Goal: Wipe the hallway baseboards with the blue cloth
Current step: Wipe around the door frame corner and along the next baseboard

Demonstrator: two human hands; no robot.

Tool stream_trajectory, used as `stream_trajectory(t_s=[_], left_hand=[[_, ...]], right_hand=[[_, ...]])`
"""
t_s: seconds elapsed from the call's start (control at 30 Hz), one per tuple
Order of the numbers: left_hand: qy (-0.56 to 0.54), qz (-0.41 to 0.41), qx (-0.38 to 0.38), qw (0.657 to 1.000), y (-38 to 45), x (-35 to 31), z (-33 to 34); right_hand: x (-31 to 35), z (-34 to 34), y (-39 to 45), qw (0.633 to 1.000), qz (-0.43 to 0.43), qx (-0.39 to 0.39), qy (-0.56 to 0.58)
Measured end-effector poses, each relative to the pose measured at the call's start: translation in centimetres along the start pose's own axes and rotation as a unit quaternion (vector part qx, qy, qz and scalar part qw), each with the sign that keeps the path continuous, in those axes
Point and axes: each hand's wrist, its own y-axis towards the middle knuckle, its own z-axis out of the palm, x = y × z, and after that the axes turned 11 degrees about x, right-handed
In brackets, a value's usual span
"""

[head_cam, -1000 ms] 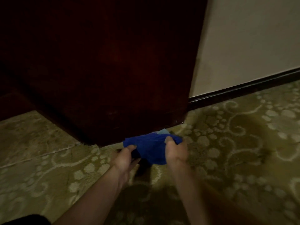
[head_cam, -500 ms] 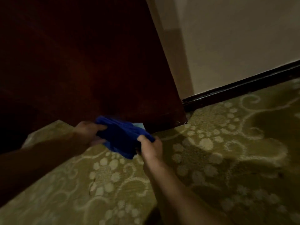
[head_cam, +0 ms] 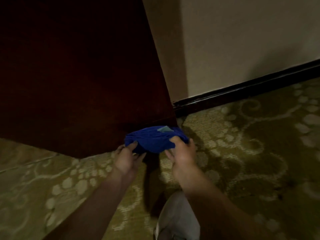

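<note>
Both the left hand (head_cam: 127, 157) and right hand (head_cam: 181, 153) gripped the blue cloth (head_cam: 155, 139) against the dark wooden panel (head_cam: 78, 75). Patterned carpet (head_cam: 251, 153) met a black baseboard (head_cam: 242, 90) under the beige wall (head_cam: 242, 40).

Blue cloth (head_cam: 155, 139) between both hands

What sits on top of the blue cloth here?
A small pale tag lies on the blue cloth, near its top edge. Both hands' fingers cover its lower corners; its underside and any print on the tag cannot be seen.
</note>
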Motion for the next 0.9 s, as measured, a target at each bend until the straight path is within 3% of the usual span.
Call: stream_trajectory(t_s=[0.13, 0.3, 0.43, 0.5, 0.7, 0.77, 0.9], left_hand=[[-0.043, -0.003, -0.044, 0.998, 1.9, 2.9, 0.8], [-0.064, -0.019, -0.04, 0.997, 1.5, 0.9, 2.3], [-0.08, 0.0, 0.036, 0.996, 0.4, -0.2, 4.6], [-0.095, 0.032, 0.038, 0.994, 0.3, 0.0, 5.6], [-0.081, -0.013, -0.026, 0.996, 1.2, 1.2, 6.9], [-0.077, 0.02, -0.027, 0.996, 0.5, 1.0, 7.2], [-0.09, 0.133, -0.008, 0.987, -2.0, -1.1, 7.1]], right_hand=[[-1.0, 0.8, 2.5, 0.999, -0.032, -0.006, 0.0], [-0.5, 0.4, 3.1, 0.999, -0.042, 0.011, 0.004], [1.7, 1.1, 2.5, 0.973, -0.207, -0.079, -0.06], [2.4, 1.3, 2.4, 0.954, -0.264, -0.084, -0.112], [2.2, -1.3, 3.2, 0.988, -0.081, -0.033, -0.124], [2.9, -1.4, 2.9, 0.989, -0.092, -0.01, -0.113], [4.1, 0.2, 0.7, 0.969, -0.196, 0.068, -0.137]])
